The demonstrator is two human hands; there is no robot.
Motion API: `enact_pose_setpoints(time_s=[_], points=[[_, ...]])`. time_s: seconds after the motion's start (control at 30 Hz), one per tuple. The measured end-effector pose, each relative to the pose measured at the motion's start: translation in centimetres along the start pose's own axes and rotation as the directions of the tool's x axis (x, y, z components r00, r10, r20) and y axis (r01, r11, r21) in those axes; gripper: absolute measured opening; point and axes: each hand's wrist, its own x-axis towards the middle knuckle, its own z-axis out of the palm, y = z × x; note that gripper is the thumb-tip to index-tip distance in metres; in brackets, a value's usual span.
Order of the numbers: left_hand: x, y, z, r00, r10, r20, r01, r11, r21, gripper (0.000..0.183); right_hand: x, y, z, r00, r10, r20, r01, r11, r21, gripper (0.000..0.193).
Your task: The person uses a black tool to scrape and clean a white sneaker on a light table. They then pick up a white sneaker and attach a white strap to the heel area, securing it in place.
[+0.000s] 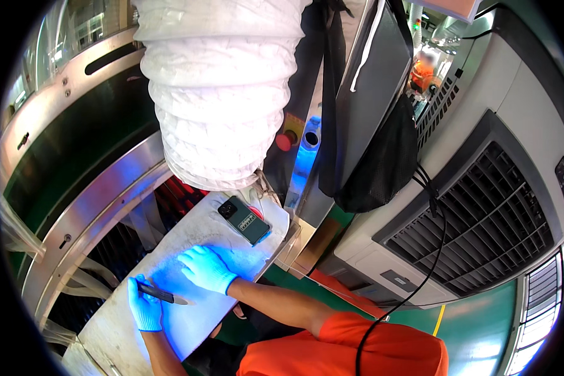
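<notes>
My left hand, in a white glove lit blue, is closed round a slim tool with a dark handle. The tool points to the right and ends in a short pale tip; its exact kind I cannot make out. My right hand, gloved the same way, lies palm down with its fingers spread on the pale worktop. Nothing shows in it. Beyond the right hand a dark green phone lies back side up, over a round red thing that it partly hides.
A wide white fabric duct hangs over the worktop's far end. Curved metal machine framing borders the left. On the right stand a large grey air cooler and a black bag. A red push button sits behind. A person in orange is far off.
</notes>
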Motion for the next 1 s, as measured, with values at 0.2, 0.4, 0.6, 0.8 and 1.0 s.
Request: enact_pose_setpoints(time_s=[0.2,0.4,0.6,0.8,1.0], points=[[0.7,2.2,-1.5,0.959,0.253,-0.130,-0.253,0.967,0.018,0.040,0.1,-0.3,-0.1,1.000,0.014,-0.011,-0.014,0.999,0.051,0.034],[-2.2,3.0,1.2,0.684,0.697,-0.217,-0.456,0.640,0.619,0.027,-0.4,0.1,0.0,1.000,0.017,-0.011,-0.017,0.999,0.037,0.034],[-2.6,1.9,-2.0,0.545,0.833,0.100,-0.572,0.282,0.770,0.019,-0.1,-0.3,-0.4,1.000,0.000,-0.014,0.001,1.000,0.014,0.033],[-3.9,0.0,3.1,0.827,0.489,0.278,-0.373,0.107,0.922,0.014,0.1,-0.3,-0.2,1.000,-0.018,-0.017,0.018,1.000,0.005,0.033],[-4.1,0.1,3.3,0.905,0.370,0.207,-0.151,-0.176,0.973,0.022,-0.2,-0.1,-0.3,1.000,-0.005,-0.028,0.006,1.000,0.015,0.033]])
